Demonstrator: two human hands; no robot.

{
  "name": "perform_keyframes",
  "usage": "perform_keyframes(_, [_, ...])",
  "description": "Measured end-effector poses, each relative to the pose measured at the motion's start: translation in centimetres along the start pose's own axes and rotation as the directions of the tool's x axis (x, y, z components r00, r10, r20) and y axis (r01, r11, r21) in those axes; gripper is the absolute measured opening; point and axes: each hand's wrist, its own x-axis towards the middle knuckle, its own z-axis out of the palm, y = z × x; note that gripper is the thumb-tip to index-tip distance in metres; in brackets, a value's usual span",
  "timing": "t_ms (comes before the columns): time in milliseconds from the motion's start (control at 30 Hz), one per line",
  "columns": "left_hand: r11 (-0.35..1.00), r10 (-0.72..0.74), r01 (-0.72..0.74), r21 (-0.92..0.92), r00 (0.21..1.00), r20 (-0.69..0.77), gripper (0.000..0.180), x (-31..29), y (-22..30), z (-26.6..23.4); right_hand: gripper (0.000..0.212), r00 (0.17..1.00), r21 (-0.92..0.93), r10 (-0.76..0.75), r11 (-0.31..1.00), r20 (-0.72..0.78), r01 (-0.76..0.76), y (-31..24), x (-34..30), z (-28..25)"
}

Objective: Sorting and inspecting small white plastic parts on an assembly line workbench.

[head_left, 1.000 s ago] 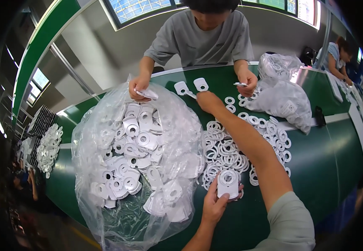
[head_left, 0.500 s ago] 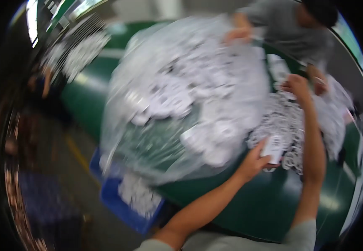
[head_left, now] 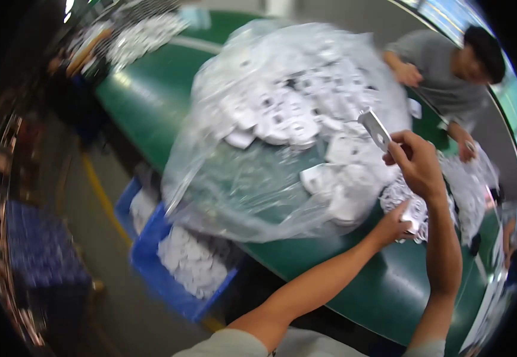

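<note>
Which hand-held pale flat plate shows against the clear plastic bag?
The pale rectangular plate with a hole, tilted in the right hand. The other pale plate, in the left hand, shows lower, against white rings.

Left arm (head_left: 324,279): enters at the lower edge and runs in a long diagonal up and to the right, bare below the sleeve.
Left hand (head_left: 394,226): at the arm's far end, curled in a grip; its fingers are partly hidden.
Right arm (head_left: 444,250): rises steeply from the lower right, leaning slightly left toward the wrist (head_left: 436,193).
Right hand (head_left: 414,157): raised higher in view than the left, pointing up-left, thumb and fingers pinched together, knuckles bent.
Spacing: hands apart, the left just beside the right forearm in view.
</note>
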Motion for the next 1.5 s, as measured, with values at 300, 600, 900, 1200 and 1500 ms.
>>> perform_keyframes(300, [0.985,0.160,-0.170,-0.022,0.961,-0.224,0.056,1.0,0.1,5.6,0.015,0.736,-0.003,-0.457,0.848,0.500,0.529,-15.4,-6.6,12.5])
perform_keyframes(600, [0.997,0.012,-0.015,0.079,0.999,0.036,0.067,-0.7,0.5,1.6,0.014,0.608,0.050,-0.503,0.794,0.615,0.606,-17.1,-8.2,23.1])
perform_keyframes(900, [0.987,-0.103,0.097,0.124,0.994,0.045,0.061,-0.3,1.1,3.7,0.017,0.690,0.141,-0.478,0.863,0.543,0.486,-14.0,-6.9,23.6])
perform_keyframes(1200, [0.983,-0.104,0.113,0.148,0.992,-0.064,0.055,-1.1,3.6,3.3,0.020,0.996,0.249,-0.093,0.965,0.008,0.088,1.6,0.3,-4.9])
perform_keyframes(1500, [0.921,-0.354,0.371,0.117,0.924,-0.145,0.067,0.4,2.1,3.4,0.026,0.845,-0.509,0.352,0.680,-0.403,-0.527,32.8,17.7,-16.0])
